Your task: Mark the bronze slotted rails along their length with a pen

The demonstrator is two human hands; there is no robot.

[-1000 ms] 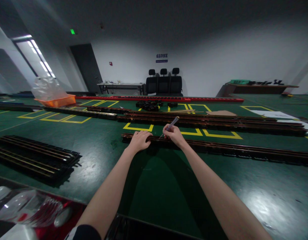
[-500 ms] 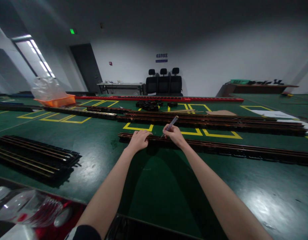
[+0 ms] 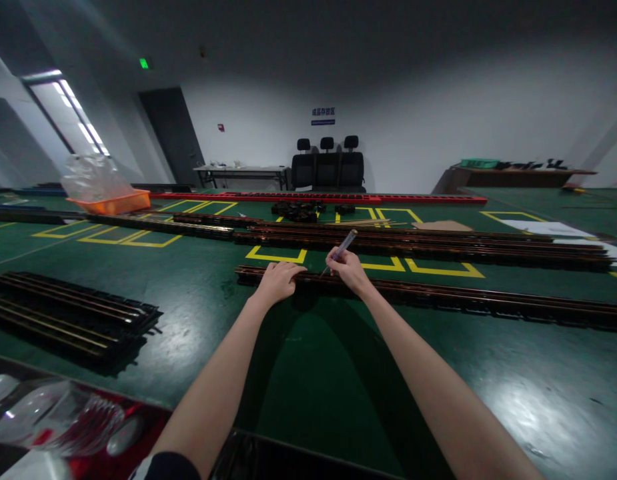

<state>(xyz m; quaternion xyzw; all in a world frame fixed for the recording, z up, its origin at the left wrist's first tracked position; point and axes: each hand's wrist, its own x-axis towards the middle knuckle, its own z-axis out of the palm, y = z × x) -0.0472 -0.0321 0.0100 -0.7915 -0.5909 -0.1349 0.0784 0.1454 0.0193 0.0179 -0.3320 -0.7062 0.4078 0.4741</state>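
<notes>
A long dark rail assembly (image 3: 468, 300) with copper-coloured strips lies across the green table in front of me. My left hand (image 3: 278, 281) is wrapped over it near its left end, thumb reaching along the top. Just to the right, my right hand (image 3: 347, 270) pinches a slim pen-like tool (image 3: 346, 245), its thin tip slanting down to the rail. Behind the hands, a bundle of similar long rails (image 3: 438, 247) runs parallel. Shorter dark rails (image 3: 73, 317) lie side by side at the left.
An orange basket (image 3: 113, 204) holding clear plastic bags stands at the back left. Plastic bottles (image 3: 53, 413) lie at the lower left. Black parts (image 3: 295, 211), cardboard (image 3: 442, 226) and white paper (image 3: 543, 229) sit beyond the rails. Yellow tape marks the green table (image 3: 198, 280).
</notes>
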